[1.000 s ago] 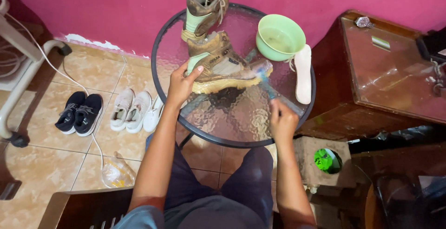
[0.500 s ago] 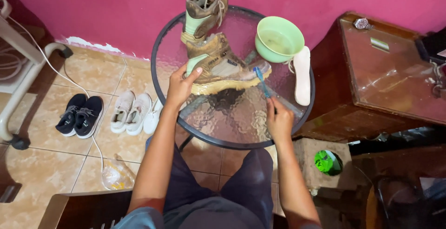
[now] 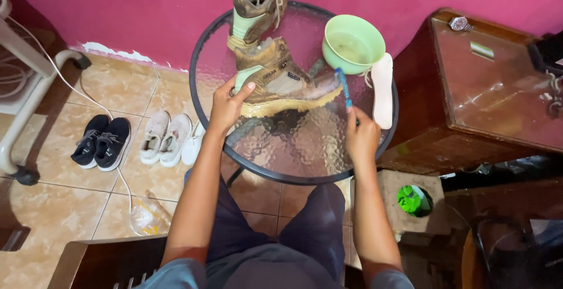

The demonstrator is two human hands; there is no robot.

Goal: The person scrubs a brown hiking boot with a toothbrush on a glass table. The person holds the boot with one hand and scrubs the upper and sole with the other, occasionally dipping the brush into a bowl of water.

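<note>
On the round glass table (image 3: 293, 148), close to its near-left rim, the left hand (image 3: 227, 104) is gripping the heel end of a muddy tan boot (image 3: 284, 81), thumb up on the collar, fingers wrapping the back. That boot is lying lengthwise across the middle of the table, its pale sole facing the person and its toe pointing right. The right hand (image 3: 360, 138) is clenching the lower end of a blue toothbrush (image 3: 343, 88), and the brush head is sitting up at the boot's toe, just beside the sole.

Room is getting tight on the far side: a second boot (image 3: 255, 7) is standing tilted against the back rim by the pink wall, and a pale green bowl (image 3: 353, 44) is sitting at the right rear with a white insole (image 3: 382, 89) lying along the right edge. The near half of the table is showing only bare pebbled glass inside a thin black metal ring.

Textures now: scuffed suede and dried dirt on the boots, smooth plastic on the bowl, and glossy beige tile below. Down on the floor at the left, black sneakers (image 3: 101, 142) and white sneakers (image 3: 164, 138) are lining up side by side, well apart from the table's leg. A dark polished wooden cabinet (image 3: 492, 95) is crowding the table's right edge.
</note>
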